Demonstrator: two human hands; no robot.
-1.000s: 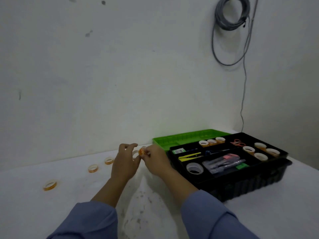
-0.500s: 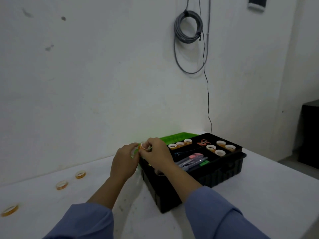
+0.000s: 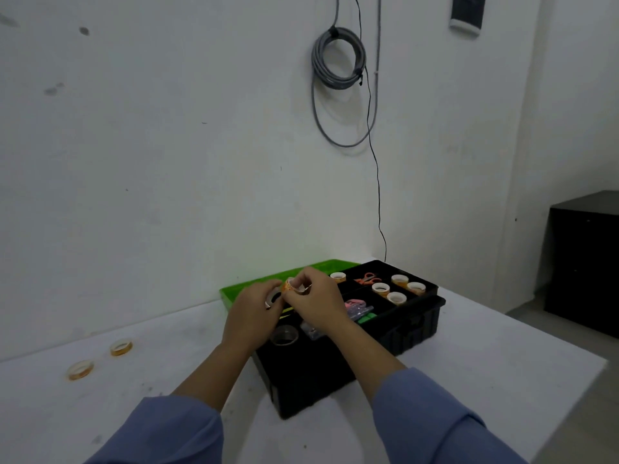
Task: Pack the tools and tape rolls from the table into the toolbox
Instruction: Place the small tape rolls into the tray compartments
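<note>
Both hands are up over the near-left part of the black toolbox (image 3: 403, 333), which sits open on the white bench (image 3: 485, 370). The right hand (image 3: 318, 303) has its fingers curled and pinches a small orange tape roll (image 3: 290, 285) at the fingertips. The left hand (image 3: 253, 311) meets it there, its fingers bent round a pale roll (image 3: 273, 298) held against the palm. How firmly the left fingertips touch the orange roll, I cannot tell.

Below the hands, a large grey roll (image 3: 284, 334) lies flat in the near compartment. Further back, the orange scissors (image 3: 366, 278) lie in a far compartment. Four small rolls (image 3: 396, 298) stand in the compartment to their right, one more (image 3: 338, 276) to their left. The green lid (image 3: 234, 293) lies behind the box, against the wall.

Out on the bench, well to the left, two tape rolls (image 3: 121, 347) lie flat, near each other and unpacked.
</note>
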